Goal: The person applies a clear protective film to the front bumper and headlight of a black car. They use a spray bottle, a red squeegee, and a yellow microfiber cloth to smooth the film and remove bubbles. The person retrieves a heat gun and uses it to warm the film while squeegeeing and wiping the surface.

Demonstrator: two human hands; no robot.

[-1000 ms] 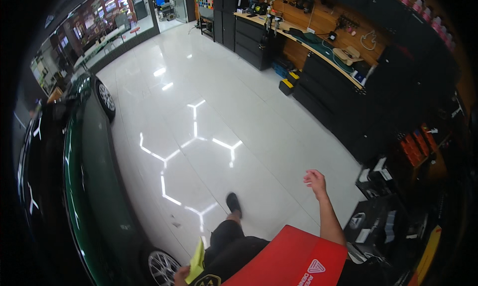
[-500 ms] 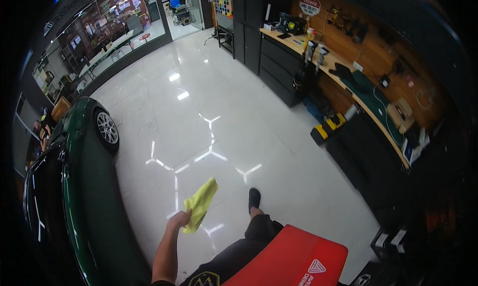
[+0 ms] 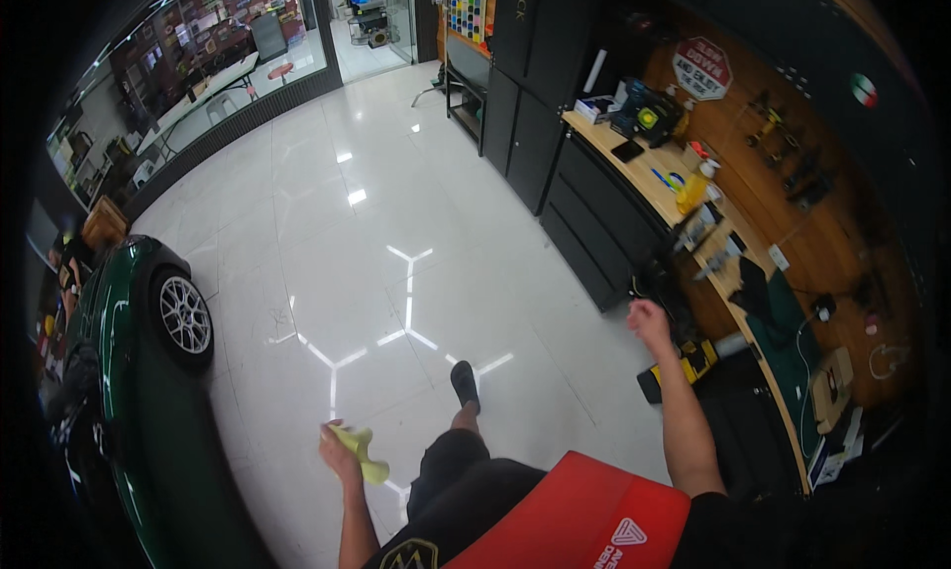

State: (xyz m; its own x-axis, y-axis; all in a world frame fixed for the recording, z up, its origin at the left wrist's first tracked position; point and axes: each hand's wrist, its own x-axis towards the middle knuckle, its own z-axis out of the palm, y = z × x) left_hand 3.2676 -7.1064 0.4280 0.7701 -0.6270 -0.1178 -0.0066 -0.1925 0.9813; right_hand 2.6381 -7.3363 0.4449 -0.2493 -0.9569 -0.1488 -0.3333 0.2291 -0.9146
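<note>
Left of the pale wood-topped counter (image 3: 642,181), the left hand (image 3: 340,453) pinches a yellow-green fabric cloth (image 3: 369,457). Nearer it, the right hand (image 3: 651,327) curls, too blurred to tell whether closed. Below sits a black-and-yellow toolbox (image 3: 701,359), contents hidden; atop, a yellow bottle (image 3: 690,195).

Wooden workbench (image 3: 644,181) with yellow bottle (image 3: 692,195), green sheet (image 3: 788,321) and probably a phone (image 3: 627,151).

Car workshop, I'd tag from my remote feed: green car (image 3: 158,450) indoors, wooden bench (image 3: 642,177), black drawers (image 3: 594,217), tools (image 3: 768,130) on wood wall (image 3: 743,173).
</note>
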